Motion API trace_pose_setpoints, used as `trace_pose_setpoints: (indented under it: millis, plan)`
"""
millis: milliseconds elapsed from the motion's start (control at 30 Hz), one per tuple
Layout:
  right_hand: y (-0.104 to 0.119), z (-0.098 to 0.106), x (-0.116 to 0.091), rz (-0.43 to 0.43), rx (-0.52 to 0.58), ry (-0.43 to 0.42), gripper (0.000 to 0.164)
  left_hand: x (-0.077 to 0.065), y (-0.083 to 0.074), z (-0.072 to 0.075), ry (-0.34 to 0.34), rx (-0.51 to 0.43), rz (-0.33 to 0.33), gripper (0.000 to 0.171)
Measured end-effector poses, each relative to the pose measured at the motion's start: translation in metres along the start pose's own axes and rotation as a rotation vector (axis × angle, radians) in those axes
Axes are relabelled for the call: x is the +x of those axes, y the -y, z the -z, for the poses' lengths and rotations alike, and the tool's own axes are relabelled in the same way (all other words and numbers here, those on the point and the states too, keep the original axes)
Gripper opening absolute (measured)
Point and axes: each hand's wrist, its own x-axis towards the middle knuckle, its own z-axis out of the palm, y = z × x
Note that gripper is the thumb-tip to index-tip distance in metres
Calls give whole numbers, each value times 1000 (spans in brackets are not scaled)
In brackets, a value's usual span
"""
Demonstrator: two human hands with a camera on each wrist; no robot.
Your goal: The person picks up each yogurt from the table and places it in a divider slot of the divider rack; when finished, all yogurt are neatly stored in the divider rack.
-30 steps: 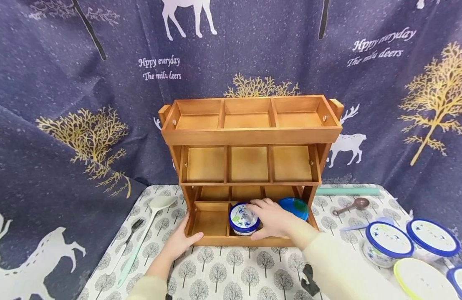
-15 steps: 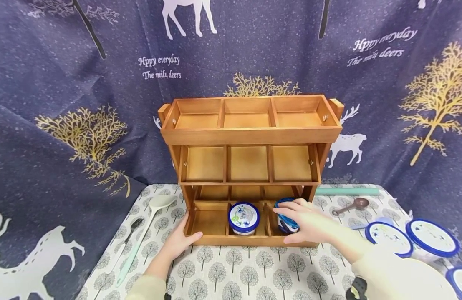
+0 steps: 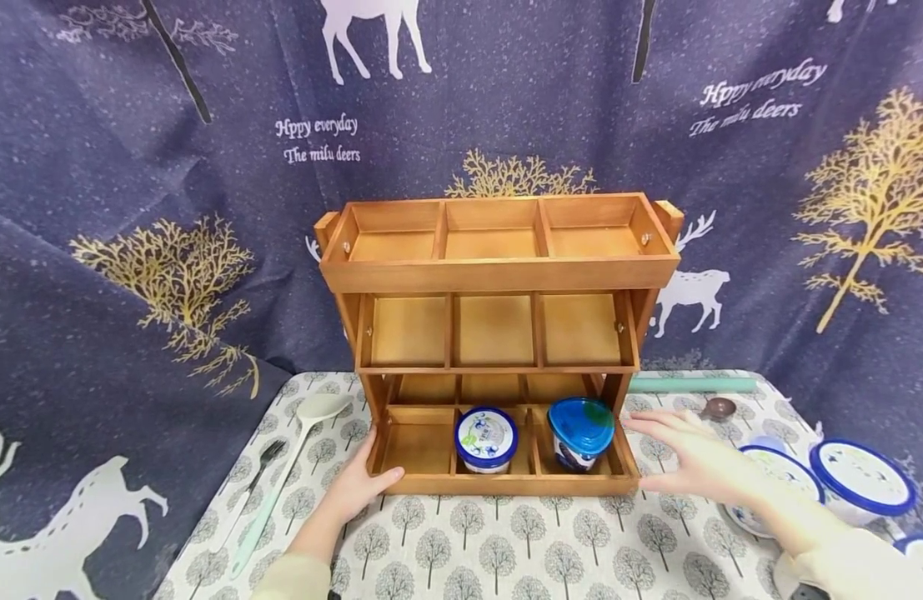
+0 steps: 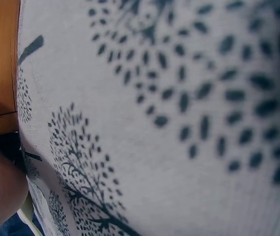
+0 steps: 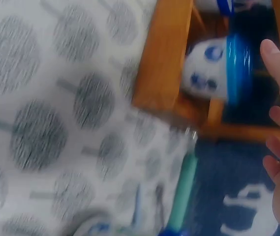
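Note:
A three-tier wooden rack (image 3: 499, 273) stands in the middle in the head view. My left hand (image 3: 356, 487) rests against its lower left corner, thumb at the front board and fingers along the side. In the bottom tray's middle compartment sits a round tub with a blue-rimmed white lid (image 3: 486, 437). A tub with a blue lid (image 3: 581, 425) stands in the right compartment, its patterned white side (image 5: 206, 69) showing in the right wrist view. My right hand (image 3: 697, 462) is just right of the rack, fingers extended and spread, holding nothing.
Several blue-rimmed tubs (image 3: 862, 479) stand at the right on the tree-print tablecloth (image 3: 446, 550). Behind them lie a brown scoop (image 3: 719, 407) and a green roll (image 3: 694, 384). A fork (image 3: 269, 454) and a long-handled spoon (image 3: 322, 406) lie at the left.
My right hand has moved right from the middle tub to the blue-lidded tub, then off it and out past the rack's right side. My left hand has stayed at the corner.

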Motion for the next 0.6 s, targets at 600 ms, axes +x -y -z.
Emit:
trace_pose_setpoints:
  millis: [600]
  plan:
    - [-72, 12, -59, -159, -85, 0, 70, -1, 1, 0, 4, 18, 5, 96]
